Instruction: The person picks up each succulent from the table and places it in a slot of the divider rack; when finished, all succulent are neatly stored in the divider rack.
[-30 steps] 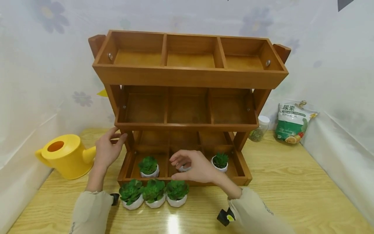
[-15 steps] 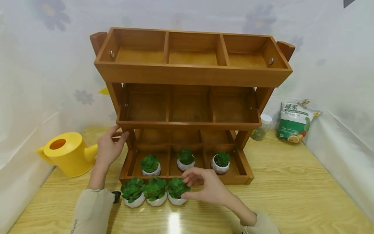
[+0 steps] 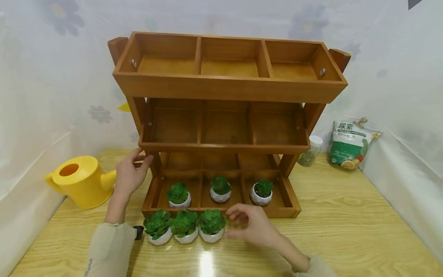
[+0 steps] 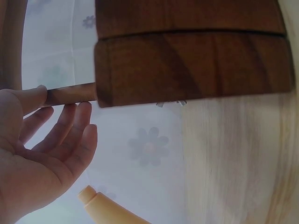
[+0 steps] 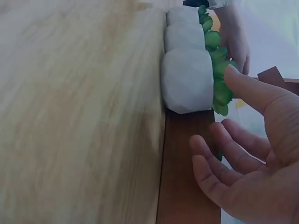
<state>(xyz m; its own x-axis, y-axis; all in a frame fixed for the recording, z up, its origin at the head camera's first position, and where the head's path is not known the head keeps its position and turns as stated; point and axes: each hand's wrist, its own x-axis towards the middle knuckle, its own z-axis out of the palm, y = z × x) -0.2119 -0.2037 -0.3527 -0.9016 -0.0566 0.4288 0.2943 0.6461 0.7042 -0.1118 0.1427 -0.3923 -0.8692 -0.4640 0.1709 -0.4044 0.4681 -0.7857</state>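
A three-tier wooden planter shelf (image 3: 228, 89) stands on the table. At its left side my left hand (image 3: 130, 174) grips the wooden upright (image 4: 70, 94), thumb on one face and fingers on the other. In front of the bottom tier, three succulents in white faceted pots form a row; the rightmost potted succulent (image 3: 212, 226) is nearest my right hand (image 3: 254, 225). That hand holds nothing, its thumb and fingers apart and loosely bent beside the pot (image 5: 187, 81). Inside the bottom tier sit a left succulent (image 3: 178, 195), a middle succulent (image 3: 220, 189) and a right succulent (image 3: 262, 192), one per compartment.
A yellow watering can (image 3: 81, 182) stands left of the shelf, its spout close to my left wrist. Behind the shelf on the right are a white-lidded jar (image 3: 310, 151) and a clipped green-and-white bag (image 3: 350, 146). Flowered white sheeting (image 3: 221, 19) encloses the table (image 3: 346, 223).
My right hand has drawn back from the middle bottom compartment, uncovering the potted succulent there, and moved down and right to beside the front row. My left hand keeps its place.
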